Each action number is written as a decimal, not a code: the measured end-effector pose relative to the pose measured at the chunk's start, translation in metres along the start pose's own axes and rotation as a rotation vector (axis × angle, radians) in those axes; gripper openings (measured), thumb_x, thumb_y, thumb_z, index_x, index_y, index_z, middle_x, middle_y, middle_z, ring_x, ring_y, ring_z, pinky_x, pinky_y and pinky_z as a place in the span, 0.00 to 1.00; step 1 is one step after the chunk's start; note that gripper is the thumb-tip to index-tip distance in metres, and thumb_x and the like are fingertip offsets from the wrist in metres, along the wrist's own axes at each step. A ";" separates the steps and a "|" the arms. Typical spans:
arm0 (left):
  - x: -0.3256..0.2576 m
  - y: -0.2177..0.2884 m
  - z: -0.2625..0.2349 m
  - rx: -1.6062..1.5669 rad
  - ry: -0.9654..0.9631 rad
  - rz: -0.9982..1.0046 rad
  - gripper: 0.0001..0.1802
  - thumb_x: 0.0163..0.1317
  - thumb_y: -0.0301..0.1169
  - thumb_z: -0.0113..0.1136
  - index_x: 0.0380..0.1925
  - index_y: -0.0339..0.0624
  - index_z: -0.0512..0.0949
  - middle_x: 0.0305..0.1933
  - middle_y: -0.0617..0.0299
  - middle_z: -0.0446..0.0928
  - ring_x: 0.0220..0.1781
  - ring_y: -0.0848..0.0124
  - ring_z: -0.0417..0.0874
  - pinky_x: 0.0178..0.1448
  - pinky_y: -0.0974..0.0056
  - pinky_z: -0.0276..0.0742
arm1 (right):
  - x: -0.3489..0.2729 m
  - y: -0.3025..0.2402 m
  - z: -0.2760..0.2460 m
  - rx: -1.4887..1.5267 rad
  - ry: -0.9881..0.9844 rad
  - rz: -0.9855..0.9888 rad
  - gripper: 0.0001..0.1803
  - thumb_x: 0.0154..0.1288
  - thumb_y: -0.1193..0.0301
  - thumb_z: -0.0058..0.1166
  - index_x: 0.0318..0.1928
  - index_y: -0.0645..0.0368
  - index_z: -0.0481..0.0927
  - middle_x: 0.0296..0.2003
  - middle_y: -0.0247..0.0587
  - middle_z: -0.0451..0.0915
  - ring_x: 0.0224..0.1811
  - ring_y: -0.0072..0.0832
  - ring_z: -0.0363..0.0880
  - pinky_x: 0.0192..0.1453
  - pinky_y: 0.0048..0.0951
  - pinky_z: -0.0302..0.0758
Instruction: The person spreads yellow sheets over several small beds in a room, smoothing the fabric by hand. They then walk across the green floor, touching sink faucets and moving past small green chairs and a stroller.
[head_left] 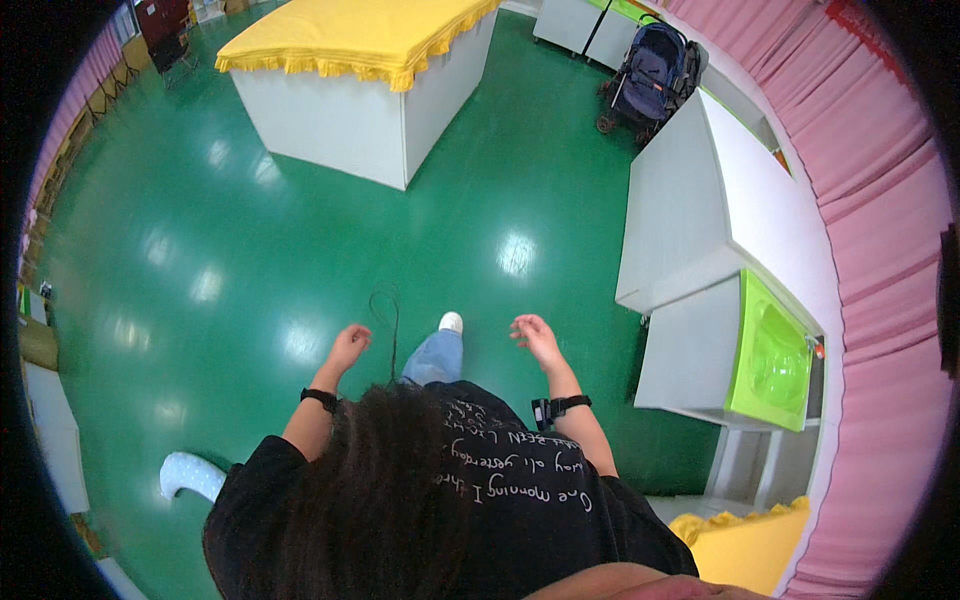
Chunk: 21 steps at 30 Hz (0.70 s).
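My left hand [350,346] hangs in the air in front of me, its fingers loosely bent and nothing seen in them. To its right, a thin dark cable [394,335] loops down beside my leg, apart from the hand. My right hand [534,339] is raised at about the same height, fingers spread a little and holding nothing. Both wrists carry black bands, the right one with a small device [543,413] on it. Between the hands, one white shoe [451,322] and a blue trouser leg [436,357] show above the green floor [300,240].
Ahead stands a white block table with a yellow frilled cover [350,40]. On the right are a white cabinet [690,190], a green play sink [775,355] and pink curtains [880,220]. A dark stroller [648,80] stands far right. Behind my left, a pale blue curved object [190,474] lies low.
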<state>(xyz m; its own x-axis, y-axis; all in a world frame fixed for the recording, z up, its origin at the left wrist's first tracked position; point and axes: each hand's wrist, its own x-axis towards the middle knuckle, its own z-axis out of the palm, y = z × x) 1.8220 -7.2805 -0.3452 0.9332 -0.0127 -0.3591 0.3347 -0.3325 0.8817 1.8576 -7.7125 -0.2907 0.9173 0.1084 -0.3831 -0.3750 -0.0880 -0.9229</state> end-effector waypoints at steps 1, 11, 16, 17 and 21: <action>0.024 0.006 0.001 0.001 -0.001 0.010 0.11 0.54 0.21 0.43 0.37 0.35 0.72 0.30 0.60 0.76 0.32 0.72 0.76 0.38 0.68 0.72 | 0.022 -0.009 -0.011 0.000 0.005 -0.009 0.11 0.64 0.65 0.43 0.44 0.54 0.71 0.39 0.36 0.76 0.37 0.26 0.76 0.39 0.29 0.71; 0.303 0.101 0.053 -0.241 0.110 -0.120 0.11 0.53 0.21 0.43 0.35 0.36 0.73 0.30 0.59 0.76 0.30 0.73 0.76 0.33 0.68 0.72 | 0.189 -0.031 -0.197 0.100 0.496 0.217 0.10 0.63 0.65 0.44 0.41 0.55 0.71 0.37 0.36 0.76 0.35 0.27 0.77 0.34 0.28 0.71; 0.447 0.203 0.125 -0.052 -0.135 0.073 0.11 0.55 0.24 0.45 0.37 0.35 0.72 0.32 0.59 0.76 0.33 0.70 0.76 0.39 0.67 0.72 | 0.246 -0.058 -0.262 0.338 0.639 0.289 0.11 0.62 0.66 0.43 0.42 0.57 0.70 0.35 0.38 0.76 0.33 0.29 0.76 0.33 0.30 0.71; 0.479 0.227 0.142 -0.014 -0.196 0.122 0.11 0.55 0.24 0.45 0.38 0.34 0.72 0.33 0.58 0.76 0.33 0.70 0.76 0.40 0.67 0.72 | 0.261 -0.057 -0.281 0.347 0.647 0.287 0.11 0.62 0.66 0.43 0.42 0.57 0.70 0.35 0.38 0.76 0.33 0.29 0.76 0.33 0.30 0.71; 0.575 0.292 0.195 0.046 -0.239 0.209 0.11 0.56 0.25 0.44 0.38 0.34 0.72 0.33 0.57 0.76 0.34 0.71 0.76 0.41 0.66 0.73 | 0.324 -0.036 -0.372 0.516 0.822 0.375 0.11 0.60 0.68 0.43 0.41 0.59 0.69 0.32 0.38 0.74 0.30 0.30 0.75 0.29 0.31 0.70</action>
<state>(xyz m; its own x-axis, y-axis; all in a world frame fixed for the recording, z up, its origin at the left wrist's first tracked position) 2.4312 -7.5684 -0.3543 0.9221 -0.3052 -0.2379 0.1273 -0.3413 0.9313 2.2181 -8.0423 -0.3663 0.4654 -0.5639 -0.6822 -0.4889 0.4787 -0.7293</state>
